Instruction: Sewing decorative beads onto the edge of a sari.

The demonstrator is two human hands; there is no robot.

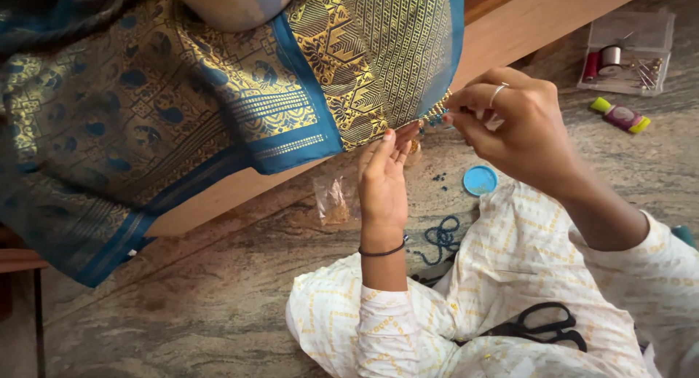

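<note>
Both of my hands meet at the corner of the blue and gold woven cloth point(218, 101), which hangs down over the edge of a wooden ledge point(539, 17) and spreads across most of the upper left. My left hand point(384, 175) is raised with its fingers held straight and close together, the fingertips pressed against the cloth's hem; whether it pinches the hem I cannot tell. My right hand point(517, 127) is curled closed, thumb and forefinger pinched on something very fine at the row of small beads point(435, 116) along that hem; the thing it grips is too thin to make out. A silver ring point(497, 92) sits on one finger of the right hand, and a dark band point(382, 252) circles my left wrist.

Below, the stone floor point(182, 305) runs under everything. My lap is covered in white cloth with a yellow pattern point(510, 276), and black scissors point(542, 327) lie on it near my right forearm. At the top right stands a clear plastic box point(628, 52) holding spools, with a yellow-ended thread spool point(619, 116) just beside it. Between my arms on the floor lie a small clear packet point(335, 201), a tangle of dark blue beaded string point(440, 238), a round blue lid point(480, 180) and a few loose dark beads point(439, 178).
</note>
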